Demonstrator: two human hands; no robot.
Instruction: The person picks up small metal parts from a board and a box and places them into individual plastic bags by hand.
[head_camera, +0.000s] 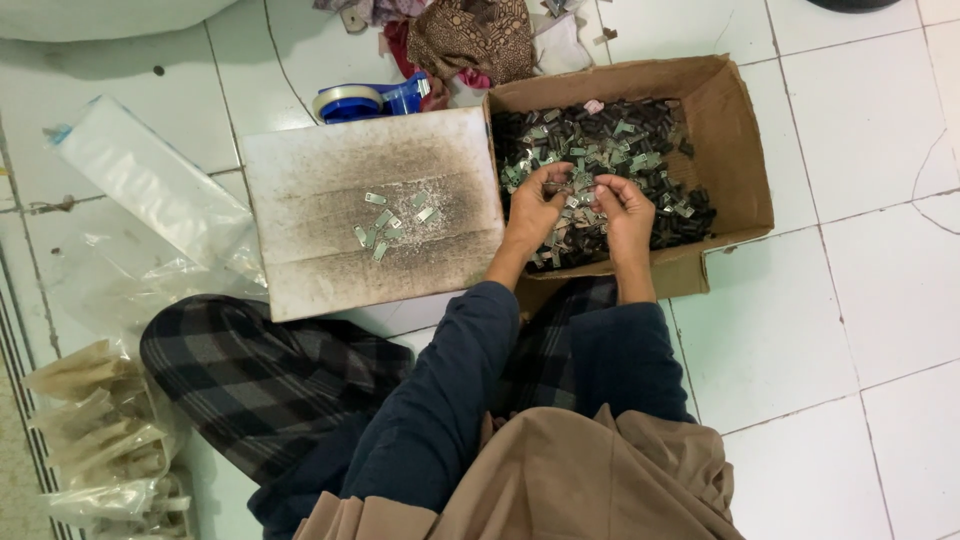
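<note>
Hands meet over a cardboard box (735, 150) on the white tiled floor (860, 330), seen from above as we sit cross-legged. Our left hand (535, 205) and right hand (625, 210) hover close together, nearly touching, above a heap of small metal clips (610, 150), silver and dark, that fills the box. Both forearms in dark blue sleeves reach forward and slightly apart, wrists bent down, fingers curled inward. The left hand pinches one small clip (556, 186) at its fingertips; the right hand's fingers are curled as if around another piece, but we cannot tell whether it grips anything. The heap lies directly beneath and ahead of both hands, so each is equally near it. To the left of the box, touching it, lies a stained white board (310, 250) with a few silver clips (390, 222) scattered near its middle; the left hand is the nearer one to it. Beyond the board sits a blue tape dispenser (365, 100), with crumpled cloth (470, 40) behind, and clear plastic bags (140, 190) at far left.
</note>
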